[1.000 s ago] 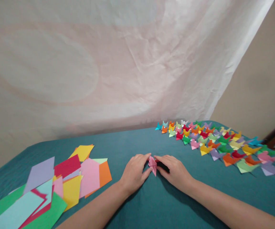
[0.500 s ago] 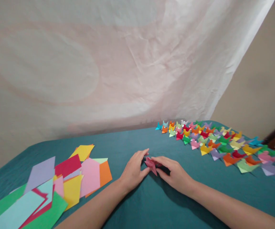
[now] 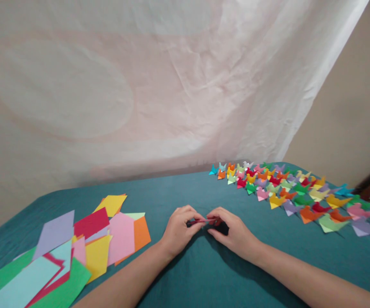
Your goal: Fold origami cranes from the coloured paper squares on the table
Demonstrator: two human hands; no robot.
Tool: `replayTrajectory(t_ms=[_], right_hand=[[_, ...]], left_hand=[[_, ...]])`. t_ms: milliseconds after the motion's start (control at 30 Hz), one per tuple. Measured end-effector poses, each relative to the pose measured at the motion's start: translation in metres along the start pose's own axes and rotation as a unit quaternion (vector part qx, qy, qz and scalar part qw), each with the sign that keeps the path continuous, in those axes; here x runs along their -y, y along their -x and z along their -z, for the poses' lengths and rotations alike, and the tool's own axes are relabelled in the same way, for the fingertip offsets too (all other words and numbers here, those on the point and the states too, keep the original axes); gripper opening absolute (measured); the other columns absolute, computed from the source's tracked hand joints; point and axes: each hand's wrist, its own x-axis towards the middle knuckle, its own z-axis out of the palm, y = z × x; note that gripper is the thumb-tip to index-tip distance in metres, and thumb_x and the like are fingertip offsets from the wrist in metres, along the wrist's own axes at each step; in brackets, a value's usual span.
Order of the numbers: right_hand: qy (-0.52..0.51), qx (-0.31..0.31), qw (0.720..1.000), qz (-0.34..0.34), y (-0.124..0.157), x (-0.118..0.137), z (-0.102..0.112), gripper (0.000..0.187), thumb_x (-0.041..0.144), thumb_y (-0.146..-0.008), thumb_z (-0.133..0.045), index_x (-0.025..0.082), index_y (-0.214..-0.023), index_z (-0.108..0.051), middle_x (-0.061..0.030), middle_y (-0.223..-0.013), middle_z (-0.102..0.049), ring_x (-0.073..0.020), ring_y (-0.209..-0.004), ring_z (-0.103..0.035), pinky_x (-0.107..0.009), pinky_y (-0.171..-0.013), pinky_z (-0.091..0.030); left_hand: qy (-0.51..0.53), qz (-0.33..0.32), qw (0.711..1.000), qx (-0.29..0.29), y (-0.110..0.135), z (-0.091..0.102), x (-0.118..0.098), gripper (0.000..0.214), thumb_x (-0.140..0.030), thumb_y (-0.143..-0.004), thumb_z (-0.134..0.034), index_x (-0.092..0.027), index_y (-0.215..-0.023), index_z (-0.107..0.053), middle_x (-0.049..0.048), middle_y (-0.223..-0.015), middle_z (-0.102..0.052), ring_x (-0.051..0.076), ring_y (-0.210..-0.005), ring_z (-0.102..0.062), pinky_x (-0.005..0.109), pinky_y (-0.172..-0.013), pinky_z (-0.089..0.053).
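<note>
A small piece of pink folded paper [image 3: 205, 220] shows as a thin strip, seen nearly edge-on, above the middle of the table. My left hand [image 3: 180, 225] pinches its left end between thumb and fingers. From the other side, the closed fingers of my right hand [image 3: 231, 226] grip the right end, and the thumb sits slightly lower. Most of the paper's shape is hidden by the fingers and the angle.
Overlapping coloured paper sheets [image 3: 96, 256] lie on the left of the teal-covered table [image 3: 178, 282]. Rows of folded paper birds [image 3: 276, 200] stand along the right side. Behind the table hangs a pale cloth [image 3: 159, 85].
The pink folded paper has turned from showing its pointed shape to lying edge-on. My left fingers have come down and closed on it; my right fingers have shifted slightly.
</note>
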Motion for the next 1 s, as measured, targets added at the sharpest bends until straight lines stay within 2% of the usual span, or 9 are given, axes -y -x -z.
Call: replayTrajectory(t_ms=[167, 333, 467, 600, 700, 833, 1000], right_hand=[[-0.019, 0.018, 1.000, -0.013, -0.0018, 0.0058, 0.0041, 0.012, 0.020, -0.080, -0.060, 0.019, -0.091, -0.061, -0.0025, -0.080, -0.062, -0.0151, -0.072, -0.057, -0.026, -0.065, -0.046], [-0.038, 0.014, 0.999, 0.006, -0.0021, 0.0080, 0.0055, 0.010, 0.021, -0.085, -0.054, 0.018, -0.089, -0.063, -0.0031, -0.079, -0.064, -0.0144, -0.072, -0.059, -0.025, -0.067, -0.045], [-0.012, -0.016, 1.000, 0.024, -0.0012, 0.0051, 0.0050, 0.011, 0.020, -0.086, -0.050, 0.019, -0.087, -0.061, -0.0032, -0.079, -0.063, -0.0140, -0.069, -0.058, -0.025, -0.065, -0.046], [0.065, -0.049, 0.993, 0.082, -0.0009, 0.0006, 0.0050, 0.010, 0.015, -0.084, -0.049, 0.020, -0.085, -0.058, -0.0036, -0.078, -0.063, -0.0149, -0.071, -0.057, -0.027, -0.066, -0.046], [0.160, -0.061, 0.975, 0.141, -0.0009, -0.0006, 0.0066, 0.013, 0.012, -0.083, -0.048, 0.020, -0.083, -0.058, -0.0050, -0.081, -0.064, -0.0170, -0.076, -0.058, -0.030, -0.068, -0.043], [0.251, -0.042, 0.947, 0.194, -0.0008, 0.0004, 0.0092, 0.015, 0.012, -0.085, -0.046, 0.019, -0.082, -0.059, -0.0052, -0.082, -0.065, -0.0165, -0.074, -0.057, -0.031, -0.067, -0.040], [0.302, -0.010, 0.928, 0.219, -0.0012, 0.0012, 0.0093, 0.020, 0.014, -0.090, -0.042, 0.019, -0.082, -0.061, -0.0061, -0.080, -0.064, -0.0174, -0.077, -0.056, -0.032, -0.070, -0.039]], left_hand=[[0.110, 0.020, 0.994, -0.006, 0.0007, -0.0020, -0.0039, 0.012, -0.029, -0.078, -0.066, -0.018, -0.079, -0.069, 0.0022, -0.076, -0.066, 0.015, -0.074, -0.059, 0.025, -0.070, -0.044], [0.140, 0.027, 0.990, 0.003, 0.0016, -0.0035, -0.0048, 0.011, -0.027, -0.077, -0.066, -0.016, -0.079, -0.069, 0.0023, -0.076, -0.067, 0.015, -0.073, -0.060, 0.025, -0.070, -0.044], [0.137, -0.005, 0.990, 0.006, 0.0008, -0.0038, -0.0065, 0.009, -0.022, -0.081, -0.062, -0.017, -0.084, -0.068, 0.0028, -0.082, -0.066, 0.014, -0.078, -0.060, 0.026, -0.075, -0.045], [0.083, -0.048, 0.995, -0.022, 0.0017, -0.0025, -0.0074, 0.011, -0.017, -0.080, -0.061, -0.019, -0.088, -0.067, 0.0040, -0.089, -0.062, 0.016, -0.087, -0.058, 0.028, -0.080, -0.045], [0.013, -0.075, 0.996, -0.044, 0.0039, -0.0017, -0.0063, 0.009, -0.019, -0.081, -0.059, -0.021, -0.087, -0.066, 0.0044, -0.091, -0.061, 0.017, -0.090, -0.056, 0.032, -0.083, -0.044], [-0.068, -0.111, 0.990, -0.050, 0.0065, -0.0017, -0.0049, 0.008, -0.020, -0.083, -0.055, -0.022, -0.083, -0.063, 0.0033, -0.090, -0.062, 0.018, -0.091, -0.055, 0.033, -0.082, -0.041], [-0.129, -0.116, 0.984, -0.026, 0.0071, -0.0012, -0.0049, 0.010, -0.015, -0.082, -0.053, -0.021, -0.083, -0.060, 0.0033, -0.088, -0.063, 0.018, -0.089, -0.054, 0.032, -0.080, -0.040]])
